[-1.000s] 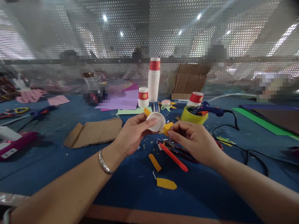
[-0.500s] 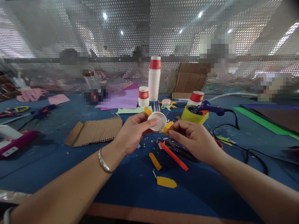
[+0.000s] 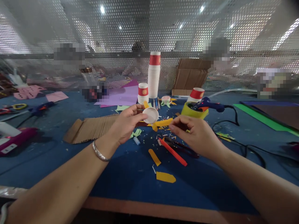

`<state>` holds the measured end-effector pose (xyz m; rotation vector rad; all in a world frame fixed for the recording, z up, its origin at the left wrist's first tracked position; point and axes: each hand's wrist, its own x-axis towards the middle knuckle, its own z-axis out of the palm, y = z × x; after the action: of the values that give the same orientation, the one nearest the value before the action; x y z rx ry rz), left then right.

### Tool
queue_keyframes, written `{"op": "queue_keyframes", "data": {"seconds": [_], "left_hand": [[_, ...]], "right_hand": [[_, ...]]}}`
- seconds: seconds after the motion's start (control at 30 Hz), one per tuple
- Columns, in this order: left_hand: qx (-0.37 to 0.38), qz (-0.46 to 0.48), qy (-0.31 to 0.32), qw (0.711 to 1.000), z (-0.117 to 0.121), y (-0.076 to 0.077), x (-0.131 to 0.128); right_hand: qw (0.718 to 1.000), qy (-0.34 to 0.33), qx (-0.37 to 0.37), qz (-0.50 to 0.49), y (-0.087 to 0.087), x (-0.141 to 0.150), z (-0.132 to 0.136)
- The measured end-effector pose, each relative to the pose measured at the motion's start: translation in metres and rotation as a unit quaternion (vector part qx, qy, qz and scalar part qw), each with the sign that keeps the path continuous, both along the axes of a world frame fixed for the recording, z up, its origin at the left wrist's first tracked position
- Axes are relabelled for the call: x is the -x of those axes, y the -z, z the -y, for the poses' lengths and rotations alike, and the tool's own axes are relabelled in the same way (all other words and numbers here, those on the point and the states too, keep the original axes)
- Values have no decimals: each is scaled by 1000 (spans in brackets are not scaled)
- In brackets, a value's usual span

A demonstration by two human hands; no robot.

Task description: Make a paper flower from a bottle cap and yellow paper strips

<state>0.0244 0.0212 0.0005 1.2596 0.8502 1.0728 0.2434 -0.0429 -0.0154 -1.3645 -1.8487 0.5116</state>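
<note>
My left hand (image 3: pixel 130 121) pinches a small round white paper cup base (image 3: pixel 151 115) between thumb and fingers, its hollow side facing me. One yellow paper tab sticks up behind its top edge, and another yellow tab (image 3: pixel 154 127) hangs at its lower edge. To the right, my right hand (image 3: pixel 193 132) has thumb and forefinger pressed together; whatever they hold, if anything, is hidden. Close to those fingertips is a yellow paper strip (image 3: pixel 163 122). Below the hands lie an orange-red marker (image 3: pixel 174 152), dark-handled scissors (image 3: pixel 184 147) and yellow paper pieces (image 3: pixel 165 177).
Behind stand a tall paper cup stack (image 3: pixel 154 77) and a shorter one (image 3: pixel 143 93). A blue glue gun (image 3: pixel 210 104) rests on a yellow tape roll (image 3: pixel 193 112), its cable trailing right. Corrugated cardboard (image 3: pixel 95 127) lies left; a perforated metal screen (image 3: pixel 116 68) closes the back.
My left hand has moved left with the cup base, away from my right hand. A yellow tab that was by my right fingertips now hangs clear of them.
</note>
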Motion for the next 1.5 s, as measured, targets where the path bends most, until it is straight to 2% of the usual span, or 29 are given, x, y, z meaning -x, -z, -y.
{"op": "queue_keyframes", "data": {"seconds": [0.13, 0.37, 0.57, 0.7, 1.03, 1.2, 1.5], "left_hand": [[-2, -9, 13, 1000, -1, 0, 3], [17, 5, 13, 1000, -5, 0, 5], [91, 57, -4, 994, -9, -1, 6], [134, 73, -4, 988, -10, -2, 6], [96, 40, 17, 994, -9, 3, 4], [93, 27, 14, 995, -9, 3, 4], [51, -20, 47, 997, -9, 4, 5]], "right_hand": [[998, -5, 9, 58, -2, -1, -1], [982, -36, 66, 174, -2, -4, -3], [959, -71, 95, 258, -1, -8, -2], [951, -68, 106, 281, -1, -9, -2], [932, -60, 137, 330, -7, -6, -2], [928, -53, 133, 343, -8, -4, 0], [919, -41, 128, 371, -6, -5, -2]]}}
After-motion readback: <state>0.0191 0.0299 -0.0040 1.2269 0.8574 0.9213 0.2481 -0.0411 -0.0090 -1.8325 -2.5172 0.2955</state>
